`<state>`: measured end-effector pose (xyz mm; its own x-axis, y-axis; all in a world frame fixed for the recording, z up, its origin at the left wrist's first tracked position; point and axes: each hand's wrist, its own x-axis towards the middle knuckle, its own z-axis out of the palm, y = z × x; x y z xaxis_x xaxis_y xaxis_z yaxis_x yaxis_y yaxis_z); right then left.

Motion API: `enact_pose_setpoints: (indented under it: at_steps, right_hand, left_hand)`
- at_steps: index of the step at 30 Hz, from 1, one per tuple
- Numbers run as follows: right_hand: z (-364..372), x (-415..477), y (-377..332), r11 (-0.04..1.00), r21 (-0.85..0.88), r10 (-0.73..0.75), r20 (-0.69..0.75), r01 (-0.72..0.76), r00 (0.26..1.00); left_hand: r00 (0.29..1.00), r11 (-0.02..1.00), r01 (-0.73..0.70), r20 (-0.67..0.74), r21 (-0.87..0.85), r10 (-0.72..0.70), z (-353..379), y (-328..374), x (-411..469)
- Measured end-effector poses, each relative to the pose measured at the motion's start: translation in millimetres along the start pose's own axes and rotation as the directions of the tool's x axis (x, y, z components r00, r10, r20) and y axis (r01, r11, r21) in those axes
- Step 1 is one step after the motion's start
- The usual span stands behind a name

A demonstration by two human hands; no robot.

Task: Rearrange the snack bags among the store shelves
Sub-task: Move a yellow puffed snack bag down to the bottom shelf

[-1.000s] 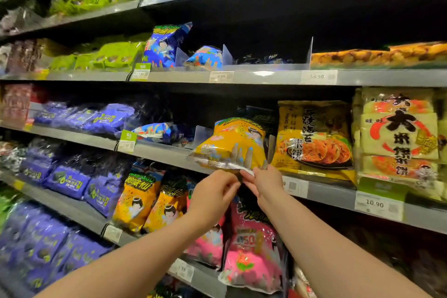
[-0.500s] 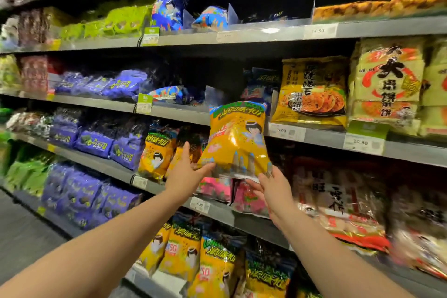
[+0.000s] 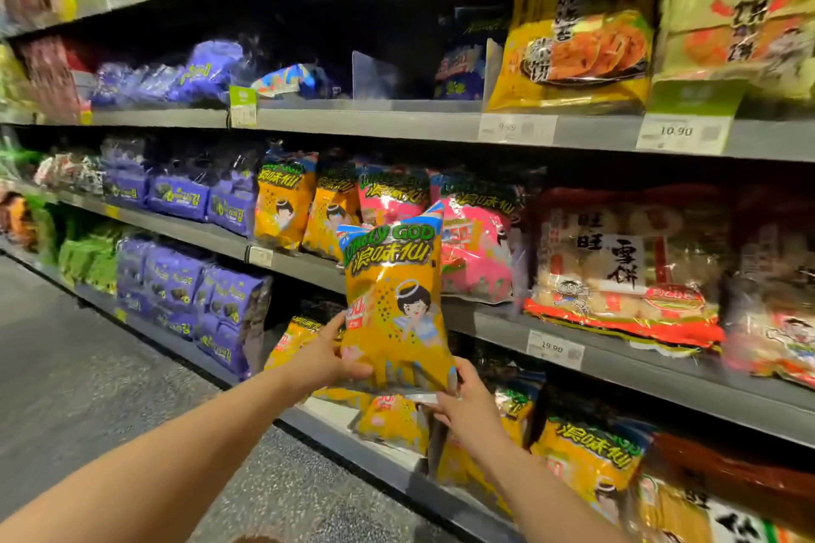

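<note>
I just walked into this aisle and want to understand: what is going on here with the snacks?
A person holds one yellow snack bag upright with both hands, in front of the shelves. The left hand grips its lower left side, the right hand its bottom right corner. The bag is in the air, on no shelf yet. Similar yellow bags stand on the middle shelf behind it.

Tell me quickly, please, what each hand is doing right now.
Left hand: grips the yellow snack bag, lower left.
Right hand: grips the same bag, bottom right.
</note>
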<state>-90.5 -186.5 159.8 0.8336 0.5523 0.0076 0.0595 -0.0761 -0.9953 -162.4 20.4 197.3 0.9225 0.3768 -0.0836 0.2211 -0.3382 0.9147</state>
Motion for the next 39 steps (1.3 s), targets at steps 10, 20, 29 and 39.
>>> enact_pose_setpoints:
  at_steps: [10, 20, 29, 39]
  right_hand:
    - [17, 22, 130, 0.916, -0.342, 0.203, -0.050, -0.208, 0.978]
    - [14, 49, 182, 0.879, -0.355, 0.328, -0.035, -0.319, 0.944]
    - [48, 102, 214, 0.678, -0.611, 0.489, -0.039, -0.407, 0.872]
    - [72, 146, 252, 0.584, -0.684, 0.367, -0.258, -0.437, 0.894]
  left_hand:
    - [0.957, 0.961, 0.276, 0.099, -0.007, -0.274, 44, -121, 48]
    - [0.903, 0.910, 0.413, 0.132, -0.015, -0.408, 79, -171, 80]
    - [0.885, 0.885, 0.465, 0.052, -0.016, -0.463, 72, -199, 135]
    - [0.960, 0.945, 0.280, -0.038, 0.166, -0.278, 90, -234, 169]
